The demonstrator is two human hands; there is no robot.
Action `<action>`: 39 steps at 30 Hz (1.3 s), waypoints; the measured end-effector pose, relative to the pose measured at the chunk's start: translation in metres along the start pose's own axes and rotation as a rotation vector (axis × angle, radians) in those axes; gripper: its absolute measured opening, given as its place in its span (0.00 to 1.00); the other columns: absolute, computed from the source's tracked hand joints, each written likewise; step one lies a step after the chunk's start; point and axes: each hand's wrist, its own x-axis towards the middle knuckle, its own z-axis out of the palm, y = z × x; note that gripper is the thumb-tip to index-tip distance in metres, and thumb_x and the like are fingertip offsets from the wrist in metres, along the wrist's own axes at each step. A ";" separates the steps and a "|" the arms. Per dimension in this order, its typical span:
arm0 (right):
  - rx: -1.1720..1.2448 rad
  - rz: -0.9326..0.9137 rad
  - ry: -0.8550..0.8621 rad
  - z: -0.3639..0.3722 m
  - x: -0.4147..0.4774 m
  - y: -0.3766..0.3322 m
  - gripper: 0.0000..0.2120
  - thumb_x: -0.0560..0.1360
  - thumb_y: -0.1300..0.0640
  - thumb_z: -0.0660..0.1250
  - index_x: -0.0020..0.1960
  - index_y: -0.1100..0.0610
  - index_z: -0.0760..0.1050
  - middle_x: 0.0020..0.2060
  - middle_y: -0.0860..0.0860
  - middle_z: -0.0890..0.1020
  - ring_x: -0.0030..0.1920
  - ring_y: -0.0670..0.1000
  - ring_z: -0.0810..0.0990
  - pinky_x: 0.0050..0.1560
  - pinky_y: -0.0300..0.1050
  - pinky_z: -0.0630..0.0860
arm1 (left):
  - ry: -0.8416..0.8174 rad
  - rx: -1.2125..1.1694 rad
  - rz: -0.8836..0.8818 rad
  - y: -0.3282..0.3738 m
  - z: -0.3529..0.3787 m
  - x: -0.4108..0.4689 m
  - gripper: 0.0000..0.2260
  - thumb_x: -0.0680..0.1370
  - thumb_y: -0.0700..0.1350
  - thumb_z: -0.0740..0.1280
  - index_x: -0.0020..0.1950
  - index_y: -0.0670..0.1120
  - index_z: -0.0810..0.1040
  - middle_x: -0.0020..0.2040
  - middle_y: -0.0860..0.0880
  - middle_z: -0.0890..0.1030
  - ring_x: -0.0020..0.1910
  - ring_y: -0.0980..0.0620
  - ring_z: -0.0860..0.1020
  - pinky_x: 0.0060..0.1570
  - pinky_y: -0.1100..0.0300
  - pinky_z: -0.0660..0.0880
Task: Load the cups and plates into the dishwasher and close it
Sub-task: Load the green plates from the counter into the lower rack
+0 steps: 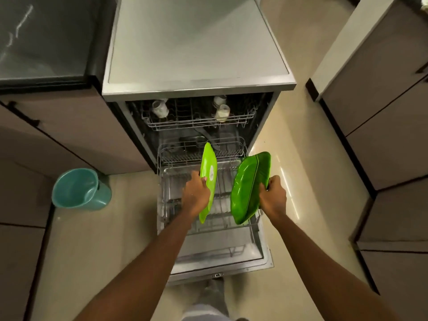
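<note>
While the left hand (195, 193) has a tight grip on the light plate (209, 172) and the right hand (274, 195) on the dark plate (250, 181), both are on edge over the near rack (165, 181). One could miss its slot and topple.

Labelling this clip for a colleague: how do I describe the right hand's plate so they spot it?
Find the open steel dishwasher, lower wire rack pulled out. Over the rack's right edge, the right hand grips a dark green leaf-shaped plate. Unlike the paler lime green plate in the left hand, it shows ribbed veins.
</note>
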 end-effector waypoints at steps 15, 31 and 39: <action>-0.126 -0.036 -0.038 0.116 0.196 0.073 0.05 0.79 0.59 0.61 0.49 0.60 0.67 0.35 0.50 0.73 0.33 0.52 0.73 0.30 0.40 0.65 | 0.002 -0.025 -0.099 -0.051 0.135 0.170 0.13 0.83 0.48 0.56 0.63 0.43 0.68 0.54 0.38 0.79 0.52 0.36 0.77 0.41 0.54 0.66; -0.347 -0.202 -0.051 0.200 0.346 0.096 0.06 0.79 0.58 0.57 0.52 0.61 0.66 0.46 0.61 0.78 0.42 0.61 0.74 0.36 0.53 0.69 | 0.121 -0.099 -0.129 -0.122 0.217 0.228 0.10 0.81 0.45 0.61 0.57 0.41 0.74 0.44 0.40 0.80 0.45 0.38 0.78 0.40 0.50 0.70; -0.443 -0.312 -0.108 0.225 0.378 0.089 0.12 0.79 0.60 0.62 0.61 0.61 0.67 0.49 0.60 0.80 0.41 0.58 0.76 0.35 0.49 0.71 | 0.130 -0.153 -0.157 -0.132 0.218 0.233 0.10 0.81 0.46 0.62 0.57 0.42 0.74 0.41 0.48 0.79 0.38 0.48 0.76 0.36 0.58 0.67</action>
